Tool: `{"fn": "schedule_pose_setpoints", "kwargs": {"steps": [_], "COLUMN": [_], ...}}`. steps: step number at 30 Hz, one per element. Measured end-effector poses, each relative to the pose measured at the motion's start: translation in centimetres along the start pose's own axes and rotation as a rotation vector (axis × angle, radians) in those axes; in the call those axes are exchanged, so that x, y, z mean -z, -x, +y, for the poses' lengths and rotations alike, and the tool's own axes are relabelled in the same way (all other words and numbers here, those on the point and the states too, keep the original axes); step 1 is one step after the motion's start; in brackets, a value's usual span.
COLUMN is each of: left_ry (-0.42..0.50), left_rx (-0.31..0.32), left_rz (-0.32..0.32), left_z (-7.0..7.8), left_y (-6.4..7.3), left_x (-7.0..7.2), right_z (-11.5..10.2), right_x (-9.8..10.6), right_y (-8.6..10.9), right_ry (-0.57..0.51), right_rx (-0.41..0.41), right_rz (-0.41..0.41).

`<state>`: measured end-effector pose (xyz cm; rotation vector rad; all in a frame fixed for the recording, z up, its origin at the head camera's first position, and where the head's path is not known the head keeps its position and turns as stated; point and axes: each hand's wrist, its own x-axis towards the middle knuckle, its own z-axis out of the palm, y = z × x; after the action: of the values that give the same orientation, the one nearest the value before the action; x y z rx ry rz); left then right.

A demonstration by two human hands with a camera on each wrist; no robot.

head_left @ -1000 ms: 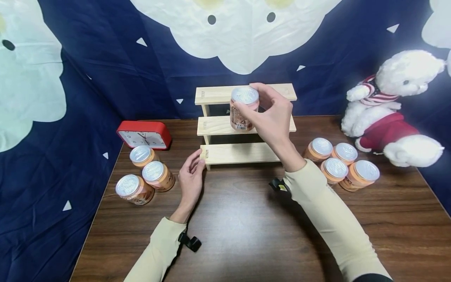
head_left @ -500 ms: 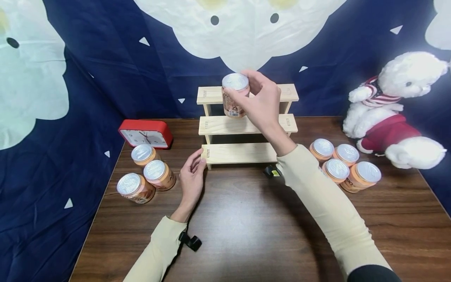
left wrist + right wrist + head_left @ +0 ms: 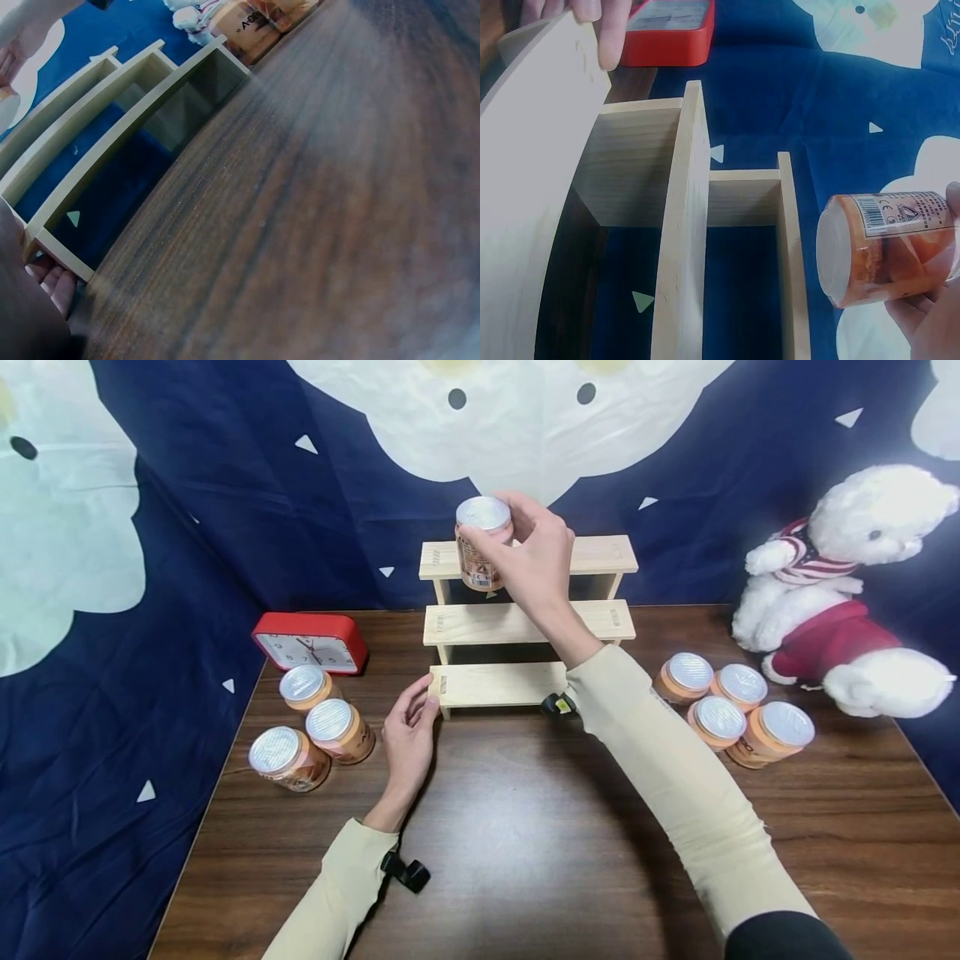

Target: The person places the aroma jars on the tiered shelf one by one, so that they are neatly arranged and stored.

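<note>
My right hand (image 3: 542,556) grips a clear plastic jar (image 3: 474,567) with a silvery lid and orange contents, thumb on its near side. The jar is held upright in front of the left part of the top tier of a three-tier wooden display stand (image 3: 498,683). In the right wrist view the jar (image 3: 892,244) is apart from the wood, its base beyond the top board's edge. My left hand (image 3: 408,739) holds the left end of the stand's bottom tier; in the left wrist view its curled fingers (image 3: 56,285) show behind the end piece.
Several similar jars (image 3: 772,735) stand grouped on the right of the brown table (image 3: 495,860). Three more jars (image 3: 339,731) stand on the left, before a red clock (image 3: 307,643). A white plush bear (image 3: 847,635) lies back right. A blue patterned cloth (image 3: 225,510) hangs behind.
My right hand has carried the jar up and to the left, from in front of the middle tier to the height of the top one. My left hand stays at the stand's left end.
</note>
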<state>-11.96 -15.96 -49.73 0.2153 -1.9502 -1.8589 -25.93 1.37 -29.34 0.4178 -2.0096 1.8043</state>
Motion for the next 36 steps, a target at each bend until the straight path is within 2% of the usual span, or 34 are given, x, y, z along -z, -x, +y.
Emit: {"fn": "schedule_pose_setpoints", "kwargs": {"steps": [6,13,17,24,31,36], "left_ry": [-0.009,-0.009,-0.010,0.034,0.006,-0.018], "left_rx": [0.032,0.050,0.037,-0.032,0.002,0.043], "left_rz": [-0.017,-0.020,-0.017,-0.019,-0.004,-0.016], "left_z": [0.4,0.7,0.5,-0.8,-0.2,0.4], "left_y": [0.0,0.1,0.2,0.0,0.0,0.0], "left_x": [-0.2,-0.3,-0.3,0.0,-0.1,-0.1], "right_z": [0.7,1.5,2.0,2.5,2.6,2.3], "right_x": [-0.5,-0.9,-1.0,-1.3,-1.9,-2.6], "right_y": [-0.7,-0.9,-0.9,-1.2,-2.0,-2.2], "right_ry": [0.079,0.113,0.139,0.130,0.228,0.274], "right_rx": [-0.014,-0.013,0.001,-0.027,-0.028,-0.076], "right_rz": [-0.006,-0.020,-0.022,-0.040,-0.006,0.012]}}
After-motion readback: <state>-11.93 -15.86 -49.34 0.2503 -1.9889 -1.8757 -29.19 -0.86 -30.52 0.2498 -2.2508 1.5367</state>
